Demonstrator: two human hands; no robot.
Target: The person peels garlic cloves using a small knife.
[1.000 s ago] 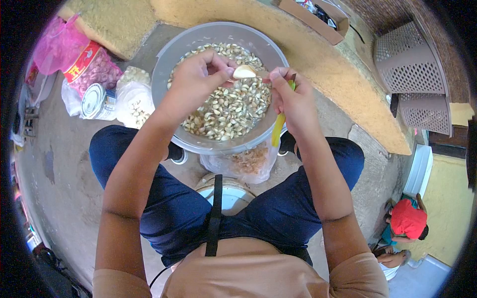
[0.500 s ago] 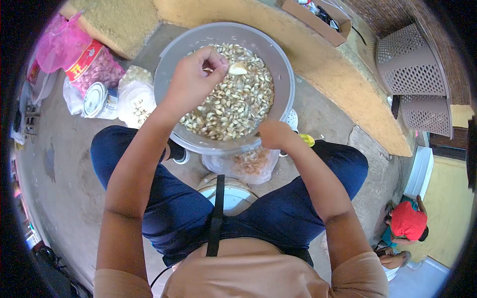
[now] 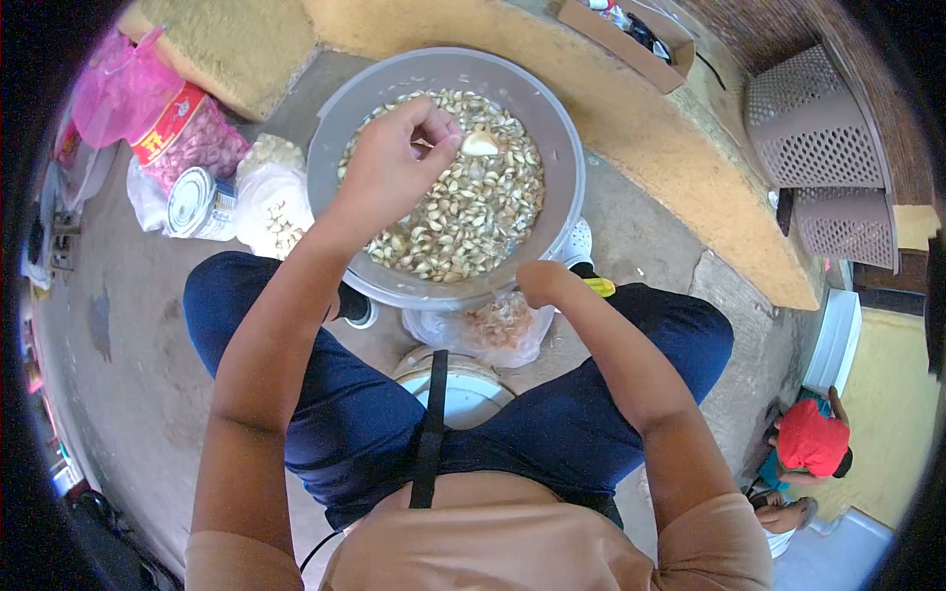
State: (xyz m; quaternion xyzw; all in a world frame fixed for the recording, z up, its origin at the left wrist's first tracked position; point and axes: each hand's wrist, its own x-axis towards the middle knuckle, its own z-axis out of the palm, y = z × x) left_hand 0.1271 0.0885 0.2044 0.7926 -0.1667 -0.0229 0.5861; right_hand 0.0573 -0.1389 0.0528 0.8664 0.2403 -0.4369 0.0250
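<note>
Grey plastic bowl (image 3: pixel 445 65) is holding soaking garlic; the left hand (image 3: pixel 392 165) is pinching a peeled clove (image 3: pixel 480 144) just above it. The right hand (image 3: pixel 542 282), at the bowl's near rim, is seemingly clenching a yellow-handled knife (image 3: pixel 598 286). Lowering the clove close before letting go is looking wise, to avoid splashing.

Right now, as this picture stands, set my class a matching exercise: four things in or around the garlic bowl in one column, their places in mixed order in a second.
Things
1. peeled clove
2. tin can
3. right hand
4. cardboard box

Places
A. on the yellow ledge beyond the bowl
B. pinched in the left hand over the bowl
C. on the ground, left of the bowl
D. at the bowl's near rim, closed on a yellow-handled tool

Pairs: 1-B, 2-C, 3-D, 4-A
</note>
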